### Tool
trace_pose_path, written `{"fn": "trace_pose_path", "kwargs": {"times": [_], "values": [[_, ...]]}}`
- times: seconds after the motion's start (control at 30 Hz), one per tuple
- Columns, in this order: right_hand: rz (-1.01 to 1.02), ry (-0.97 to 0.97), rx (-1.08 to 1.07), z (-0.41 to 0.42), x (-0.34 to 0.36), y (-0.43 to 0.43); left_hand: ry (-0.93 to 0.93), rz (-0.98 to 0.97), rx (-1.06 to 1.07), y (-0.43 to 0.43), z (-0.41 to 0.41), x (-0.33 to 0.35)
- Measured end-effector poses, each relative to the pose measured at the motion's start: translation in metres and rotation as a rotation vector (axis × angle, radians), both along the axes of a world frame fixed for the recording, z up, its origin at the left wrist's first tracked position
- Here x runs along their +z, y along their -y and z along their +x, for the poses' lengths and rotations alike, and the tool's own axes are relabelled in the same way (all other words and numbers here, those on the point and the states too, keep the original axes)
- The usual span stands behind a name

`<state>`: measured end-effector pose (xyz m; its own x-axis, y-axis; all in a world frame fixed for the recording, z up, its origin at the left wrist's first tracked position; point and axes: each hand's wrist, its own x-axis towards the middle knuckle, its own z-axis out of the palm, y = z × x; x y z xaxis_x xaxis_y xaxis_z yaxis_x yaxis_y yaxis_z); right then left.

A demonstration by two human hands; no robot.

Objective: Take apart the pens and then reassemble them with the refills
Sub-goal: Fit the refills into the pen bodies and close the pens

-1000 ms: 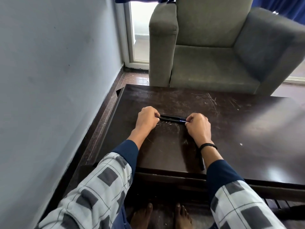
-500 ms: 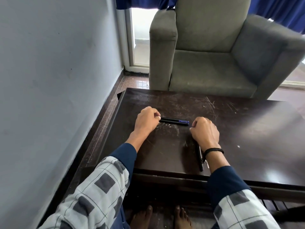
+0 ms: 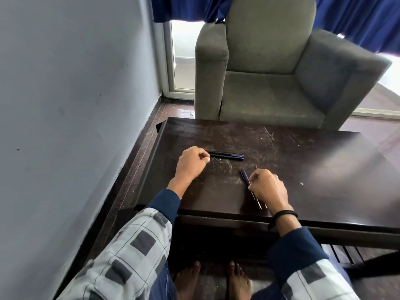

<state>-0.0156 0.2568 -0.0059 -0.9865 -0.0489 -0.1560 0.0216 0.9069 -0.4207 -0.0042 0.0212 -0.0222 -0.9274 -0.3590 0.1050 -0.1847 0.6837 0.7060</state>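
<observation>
Left hand point(image 3: 191, 164) grips the end of the long black plastic pen point(image 3: 225, 155), mid dark wooden tabletop point(image 3: 313, 169), so it won't roll. Right hand point(image 3: 267, 187) pinches a thin dark pen point(image 3: 244, 174) near the front edge, maybe to open it.

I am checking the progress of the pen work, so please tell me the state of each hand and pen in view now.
pair of pens, lying flat side by side on the table, apparently whole.
left hand, fingers curled at the left end of the pair of pens; grip not visible.
right hand, pinching the single pen.
single pen, slanted, held near its middle; resting or lifted, cannot tell.
</observation>
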Motion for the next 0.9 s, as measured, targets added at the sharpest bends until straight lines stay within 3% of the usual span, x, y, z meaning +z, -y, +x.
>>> {"fn": "trace_pose_path", "kwargs": {"times": [0.1,0.3,0.43,0.63,0.77,0.9], "values": [[-0.074,0.023,-0.030,0.000,0.000,-0.002,-0.012,0.026,-0.006,0.000,0.007,0.002],[0.056,-0.022,0.090,0.010,-0.006,0.019,0.017,0.128,-0.073,-0.003,0.016,0.006],[0.013,-0.001,0.132,0.015,-0.004,0.030,0.086,0.217,-0.106,-0.006,0.016,0.002],[-0.225,0.138,0.252,0.012,-0.002,0.037,0.152,0.560,-0.135,-0.011,0.016,0.001],[-0.317,0.068,0.246,0.009,0.000,0.041,0.145,0.700,-0.156,-0.015,0.016,0.005],[-0.282,-0.025,0.257,0.011,-0.002,0.043,0.152,0.810,-0.120,-0.017,0.018,0.009]]}}
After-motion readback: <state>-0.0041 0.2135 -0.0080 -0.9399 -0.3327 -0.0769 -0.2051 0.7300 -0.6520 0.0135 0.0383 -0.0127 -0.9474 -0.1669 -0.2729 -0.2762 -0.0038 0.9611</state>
